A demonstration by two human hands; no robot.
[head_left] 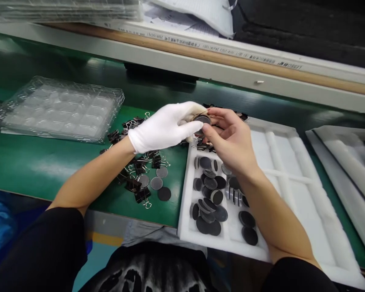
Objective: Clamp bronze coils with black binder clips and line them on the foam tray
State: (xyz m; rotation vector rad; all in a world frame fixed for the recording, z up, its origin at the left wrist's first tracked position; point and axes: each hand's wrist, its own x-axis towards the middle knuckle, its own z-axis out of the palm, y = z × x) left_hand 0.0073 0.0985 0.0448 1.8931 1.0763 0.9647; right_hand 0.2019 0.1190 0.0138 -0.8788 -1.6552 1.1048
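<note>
My left hand (173, 125), in a white glove, grips a dark round disc (203, 119) with a pale rim between thumb and fingers. The bare fingertips of my right hand (231, 136) pinch the same disc from its right edge. Both hands are above the near left corner of a white foam tray (184, 215). Black binder clips (140, 166) lie in a heap under and around my left wrist. Several loose discs (156, 183) rest on the green table near the clips. More black discs (211, 183) lie jumbled in the tray's left compartments.
A clear plastic tray stack (61, 109) sits at the left on the green table (39, 162). More white foam trays (346, 162) stand at the right. A pale shelf edge (225, 63) crosses the back, with clear trays (63, 10) and papers (176, 20) above it.
</note>
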